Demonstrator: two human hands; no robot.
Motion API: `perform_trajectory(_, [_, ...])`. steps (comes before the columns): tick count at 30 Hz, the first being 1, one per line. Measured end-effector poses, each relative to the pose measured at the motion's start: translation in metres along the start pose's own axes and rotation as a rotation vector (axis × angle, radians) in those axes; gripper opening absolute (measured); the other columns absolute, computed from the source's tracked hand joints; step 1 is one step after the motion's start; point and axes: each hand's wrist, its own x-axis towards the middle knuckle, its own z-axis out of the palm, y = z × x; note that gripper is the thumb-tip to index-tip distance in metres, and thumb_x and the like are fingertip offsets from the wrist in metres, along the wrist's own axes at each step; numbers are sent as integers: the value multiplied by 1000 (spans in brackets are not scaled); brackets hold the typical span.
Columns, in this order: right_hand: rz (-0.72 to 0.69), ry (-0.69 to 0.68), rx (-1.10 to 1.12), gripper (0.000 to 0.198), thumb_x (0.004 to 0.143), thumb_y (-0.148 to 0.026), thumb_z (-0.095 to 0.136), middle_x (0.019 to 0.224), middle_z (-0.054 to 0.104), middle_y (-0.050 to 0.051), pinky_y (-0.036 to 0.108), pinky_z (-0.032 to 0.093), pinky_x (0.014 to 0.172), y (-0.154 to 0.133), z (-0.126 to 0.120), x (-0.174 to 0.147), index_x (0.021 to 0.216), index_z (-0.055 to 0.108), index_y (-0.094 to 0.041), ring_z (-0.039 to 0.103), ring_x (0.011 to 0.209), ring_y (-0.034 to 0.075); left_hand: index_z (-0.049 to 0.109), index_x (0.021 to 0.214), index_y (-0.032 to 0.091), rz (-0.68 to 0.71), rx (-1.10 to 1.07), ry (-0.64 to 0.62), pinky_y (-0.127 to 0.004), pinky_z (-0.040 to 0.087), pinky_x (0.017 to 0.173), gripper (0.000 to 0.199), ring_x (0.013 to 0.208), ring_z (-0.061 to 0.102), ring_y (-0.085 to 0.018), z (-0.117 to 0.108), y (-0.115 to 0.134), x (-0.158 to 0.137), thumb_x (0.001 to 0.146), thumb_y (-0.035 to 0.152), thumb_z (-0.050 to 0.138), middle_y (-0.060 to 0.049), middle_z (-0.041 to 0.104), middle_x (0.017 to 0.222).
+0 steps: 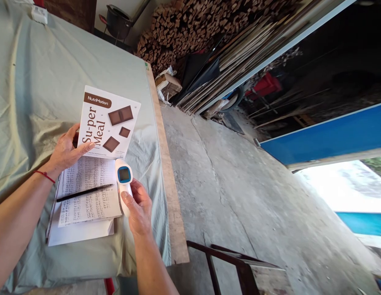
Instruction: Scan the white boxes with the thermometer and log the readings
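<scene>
My left hand (69, 148) is closed on the left edge of a white box (129, 129), its thumb across the front. The box reads "NutriMotion Su-per Meal" and shows brown chocolate pieces. In my right hand (139, 207) is a white infrared thermometer (125, 189), held by its handle. Its blue-framed screen faces me and looks dark. The thermometer is just below the box; whether they touch I cannot tell. Beneath both lies an open notebook (95, 211) with handwritten pages. A black pen (84, 193) rests across the page.
A pale green cloth (123, 73) covers the table, whose wooden edge (166, 164) runs along the right. Beyond are a concrete floor (215, 172), stacked firewood (184, 30) and a black pot (118, 20). A dark-framed wooden stool or chair (239, 266) stands near the table's front corner.
</scene>
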Motion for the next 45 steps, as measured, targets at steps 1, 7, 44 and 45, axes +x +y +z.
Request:
perform_trajectory(1, [-1, 1, -3, 45, 78, -40, 83, 108, 79, 6, 35, 59, 83, 0, 0, 0, 118, 71, -24, 73, 95, 21, 59, 130, 25, 2, 1, 1, -47, 60, 86, 74, 103, 72, -36, 0, 0, 0, 78, 77, 66, -9, 76, 112])
perform_trajectory(7, [4, -7, -14, 45, 78, -41, 83, 109, 79, 5, 37, 58, 85, 1, 0, 0, 118, 71, -25, 73, 97, 22, 59, 130, 25, -8, -1, 5, -50, 57, 91, 75, 107, 70, -37, 1, -1, 0, 77, 78, 66, -9, 75, 115])
perform_trajectory(44, [39, 18, -5, 47, 73, -45, 85, 103, 79, 5, 36, 58, 79, -5, 5, -1, 113, 72, -24, 72, 92, 22, 60, 127, 26, 6, -11, -7, -50, 59, 89, 67, 105, 71, -37, -1, 4, -1, 80, 74, 65, -9, 76, 114])
perform_trajectory(45, [39, 19, -5, 47, 73, -44, 85, 104, 79, 5, 36, 58, 79, -5, 5, -1, 113, 72, -25, 72, 92, 22, 60, 127, 26, 2, -14, -5, -50, 60, 89, 68, 104, 72, -36, -1, 4, -1, 80, 74, 66, -9, 76, 113])
